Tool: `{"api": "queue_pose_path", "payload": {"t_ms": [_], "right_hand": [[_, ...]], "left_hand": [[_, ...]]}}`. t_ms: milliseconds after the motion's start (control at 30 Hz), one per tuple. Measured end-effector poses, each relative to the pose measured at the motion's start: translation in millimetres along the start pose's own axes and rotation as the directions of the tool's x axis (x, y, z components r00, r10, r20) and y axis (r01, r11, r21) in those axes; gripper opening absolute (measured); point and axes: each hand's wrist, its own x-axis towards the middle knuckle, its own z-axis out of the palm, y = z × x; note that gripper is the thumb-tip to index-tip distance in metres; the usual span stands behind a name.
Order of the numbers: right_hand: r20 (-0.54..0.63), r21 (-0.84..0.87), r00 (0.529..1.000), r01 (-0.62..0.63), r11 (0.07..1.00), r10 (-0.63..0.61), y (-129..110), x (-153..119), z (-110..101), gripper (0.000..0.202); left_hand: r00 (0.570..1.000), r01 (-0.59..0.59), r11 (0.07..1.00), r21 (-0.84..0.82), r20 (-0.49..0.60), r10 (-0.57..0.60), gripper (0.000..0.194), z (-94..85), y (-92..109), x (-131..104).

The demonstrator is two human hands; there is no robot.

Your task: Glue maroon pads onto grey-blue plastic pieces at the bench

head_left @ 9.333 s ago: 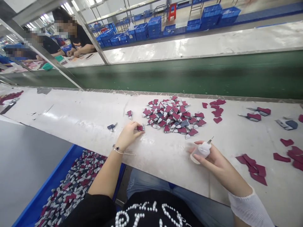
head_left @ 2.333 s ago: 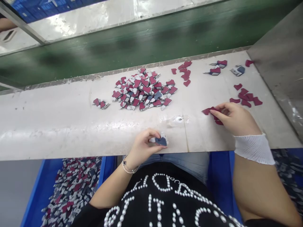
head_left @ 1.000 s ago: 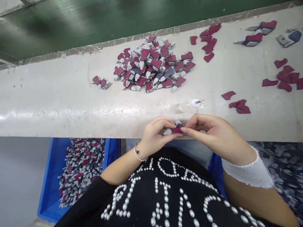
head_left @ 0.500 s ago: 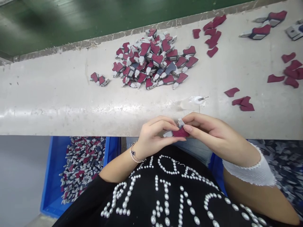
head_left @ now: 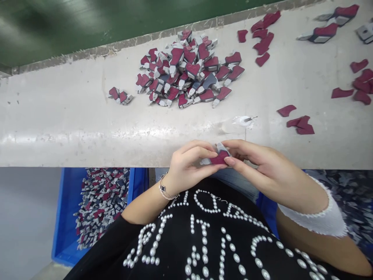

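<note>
At the table's near edge, both hands hold one small grey part with a maroon face (head_left: 219,157). My left hand (head_left: 190,163) pinches its left side between thumb and fingers. My right hand (head_left: 256,161) grips its right end, thumb against the maroon face. Pale grey tips of the part stick out at the top and left. Beyond the hands lies a white bottle with a thin metal tip (head_left: 241,121). A large pile of similar maroon-and-grey parts (head_left: 189,70) sits farther back.
Two similar parts (head_left: 120,95) lie left of the pile. Loose maroon pieces (head_left: 301,123) lie to the right, others farther back. A blue bin (head_left: 58,233) of parts stands below at left; dark parts (head_left: 355,202) fill the lower right. A green surface (head_left: 116,23) borders the table.
The held part has shifted slightly left and its upper grey tip shows more. Both hands still grip it. The table view has shifted a little.
</note>
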Motion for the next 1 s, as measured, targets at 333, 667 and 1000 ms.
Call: {"api": "queue_pose_path", "payload": {"t_ms": [333,667,1000], "right_hand": [[-0.002,-0.058,0.996,0.093,0.994,-0.093,3,-2,-1,0.047],[-0.073,-0.038,0.995,0.072,0.997,-0.075,4,-5,-4,0.041],[-0.108,-0.19,0.974,0.175,0.966,-0.198,-7,-6,-2,0.024]], "left_hand": [[0.997,0.082,0.996,-0.037,0.006,-0.082,0.021,0.1,3,1],[0.994,-0.099,0.985,0.14,0.056,0.092,0.023,-3.3,8,3],[0.985,-0.165,0.952,0.257,0.095,0.145,0.025,-5.6,16,1]]}}
